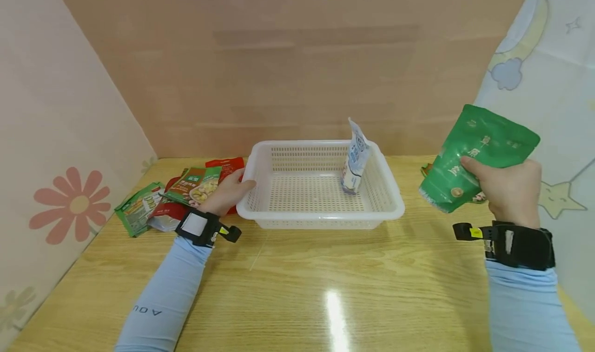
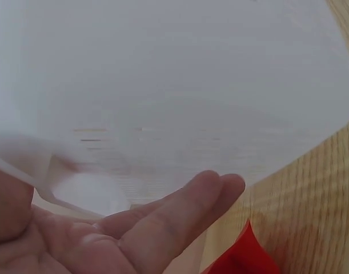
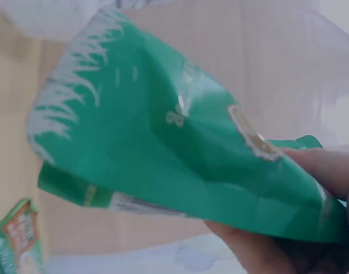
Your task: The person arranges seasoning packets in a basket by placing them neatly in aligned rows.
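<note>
In the head view my right hand [image 1: 513,189] grips a green stand-up pouch [image 1: 483,153], held tilted over the right side of the table, thumb across its printed front. The pouch [image 3: 140,125] fills much of the right wrist view, its base edged with white grass shapes. My left hand [image 1: 228,193] holds the left rim of a white plastic basket [image 1: 321,216], thumb at the rim; the left wrist view shows the fingers [image 2: 174,222] stretched along the outer wall. Inside the basket, a white and blue packet [image 1: 356,158] leans upright at the right.
Several snack packets [image 1: 144,207] in green, red and brown lie heaped left of the basket, beside my left hand. Another packet [image 3: 17,240] lies on the table below the pouch. A brown wall [image 1: 316,83] stands behind, with patterned sheets [image 1: 572,109] at the sides.
</note>
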Demonstrator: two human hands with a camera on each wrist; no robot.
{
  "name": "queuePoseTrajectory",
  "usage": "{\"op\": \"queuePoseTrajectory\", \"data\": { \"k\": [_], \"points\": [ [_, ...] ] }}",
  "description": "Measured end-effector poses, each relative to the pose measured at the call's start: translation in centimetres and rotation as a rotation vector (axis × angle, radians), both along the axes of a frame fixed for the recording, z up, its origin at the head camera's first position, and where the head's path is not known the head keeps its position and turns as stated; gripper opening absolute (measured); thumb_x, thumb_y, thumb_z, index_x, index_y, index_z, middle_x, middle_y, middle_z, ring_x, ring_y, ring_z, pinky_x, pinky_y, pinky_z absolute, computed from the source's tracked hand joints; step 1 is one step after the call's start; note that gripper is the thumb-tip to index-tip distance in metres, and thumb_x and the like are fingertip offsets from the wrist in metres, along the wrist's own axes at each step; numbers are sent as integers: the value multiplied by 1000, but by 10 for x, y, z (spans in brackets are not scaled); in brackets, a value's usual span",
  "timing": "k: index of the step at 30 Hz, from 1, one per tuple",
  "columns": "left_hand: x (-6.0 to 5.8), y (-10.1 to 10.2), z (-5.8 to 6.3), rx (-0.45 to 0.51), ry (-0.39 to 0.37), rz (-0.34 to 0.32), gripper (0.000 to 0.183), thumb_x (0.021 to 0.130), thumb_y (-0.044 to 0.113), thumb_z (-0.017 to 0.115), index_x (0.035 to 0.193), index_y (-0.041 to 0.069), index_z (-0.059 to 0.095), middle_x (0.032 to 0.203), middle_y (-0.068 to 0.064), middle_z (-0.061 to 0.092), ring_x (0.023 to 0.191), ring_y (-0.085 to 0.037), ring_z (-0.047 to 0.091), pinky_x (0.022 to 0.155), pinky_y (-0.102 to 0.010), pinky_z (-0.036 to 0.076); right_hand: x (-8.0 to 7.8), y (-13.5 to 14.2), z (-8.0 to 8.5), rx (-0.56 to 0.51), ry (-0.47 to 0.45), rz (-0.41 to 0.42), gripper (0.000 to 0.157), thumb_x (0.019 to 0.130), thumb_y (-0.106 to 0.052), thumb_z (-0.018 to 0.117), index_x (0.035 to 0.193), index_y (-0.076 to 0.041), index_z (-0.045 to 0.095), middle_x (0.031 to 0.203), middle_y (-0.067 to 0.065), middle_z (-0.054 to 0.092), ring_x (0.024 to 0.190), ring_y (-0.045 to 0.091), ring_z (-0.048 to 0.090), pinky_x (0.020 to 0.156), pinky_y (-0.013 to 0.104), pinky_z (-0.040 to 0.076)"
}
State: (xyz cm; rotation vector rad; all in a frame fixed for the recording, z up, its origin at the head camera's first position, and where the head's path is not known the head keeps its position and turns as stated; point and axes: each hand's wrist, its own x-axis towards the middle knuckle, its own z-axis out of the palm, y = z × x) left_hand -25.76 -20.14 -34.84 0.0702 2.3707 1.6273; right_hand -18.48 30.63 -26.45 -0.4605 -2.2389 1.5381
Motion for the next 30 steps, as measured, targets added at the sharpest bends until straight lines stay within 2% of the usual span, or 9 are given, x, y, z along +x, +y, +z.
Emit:
{"op": "queuePoseTrajectory", "data": {
  "k": [2, 7, 11, 15, 18, 21, 23, 26, 30],
  "points": [
    [0, -1, 0, -8, 13, -1, 62, 104, 25, 50, 157, 10, 22, 133, -22, 54, 106, -37, 64, 82, -45, 57, 5, -8, 7, -50, 53, 4, 43, 79, -25, 85, 109, -20, 55, 97, -12, 61, 74, -3, 63, 61, 12, 51],
    [2, -2, 5, -48, 45, 16, 64, 104, 26, 50, 158, 9, 19, 135, -23, 52, 109, -38, 63, 84, -46, 56, 17, -26, 18, -32, 82, 23, 42, 77, -24, 86, 108, -16, 59, 84, -18, 66, 65, -1, 66, 52, 17, 52],
    [10, 2, 19, -114, 129, 62, 69, 104, 25, 50, 158, 7, 13, 150, -24, 37, 128, -41, 48, 100, -52, 46, 22, -39, 21, -41, 121, 77, 43, 77, -21, 87, 110, -12, 61, 85, -15, 68, 67, 1, 67, 53, 18, 53],
    [28, 14, 39, -115, 261, 82, 68, 103, 24, 51, 158, 6, 15, 156, -21, 27, 141, -40, 29, 111, -56, 30, 24, -53, 20, -96, 174, 163, 45, 76, -16, 87, 113, -9, 62, 92, -8, 69, 73, 3, 69, 61, 19, 55],
    [45, 32, 52, -64, 362, 53, 63, 103, 23, 53, 156, 7, 23, 150, -19, 38, 137, -35, 36, 111, -53, 33, 24, -67, 18, -100, 203, 219, 44, 77, -13, 86, 114, -8, 62, 96, -5, 70, 77, 5, 70, 63, 20, 56],
    [65, 57, 58, 35, 395, -50, 58, 103, 20, 53, 154, 7, 29, 140, -18, 48, 125, -31, 49, 105, -48, 42, 25, -81, 16, -100, 255, 263, 44, 77, -9, 85, 116, -8, 63, 99, -3, 70, 81, 8, 70, 66, 20, 56],
    [79, 75, 57, 150, 339, -150, 57, 104, 18, 52, 155, 7, 28, 138, -18, 50, 119, -30, 55, 102, -45, 46, 26, -90, 14, -147, 308, 311, 46, 77, -4, 84, 118, -6, 63, 103, 1, 70, 85, 11, 70, 68, 22, 57],
    [100, 100, 49, 327, 172, -291, 60, 106, 23, 49, 157, 9, 19, 142, -19, 48, 118, -32, 58, 100, -41, 48, 30, -106, 11, -226, 375, 381, 50, 77, 2, 83, 121, -4, 61, 108, 7, 67, 90, 16, 69, 72, 24, 57],
    [118, 124, 36, 533, -30, -365, 66, 107, 34, 45, 158, 9, 11, 145, -21, 45, 122, -34, 56, 100, -40, 48, 37, -131, 6, -265, 400, 408, 53, 77, 1, 83, 125, -5, 59, 113, 10, 66, 96, 19, 68, 76, 25, 57]
  ]
}}
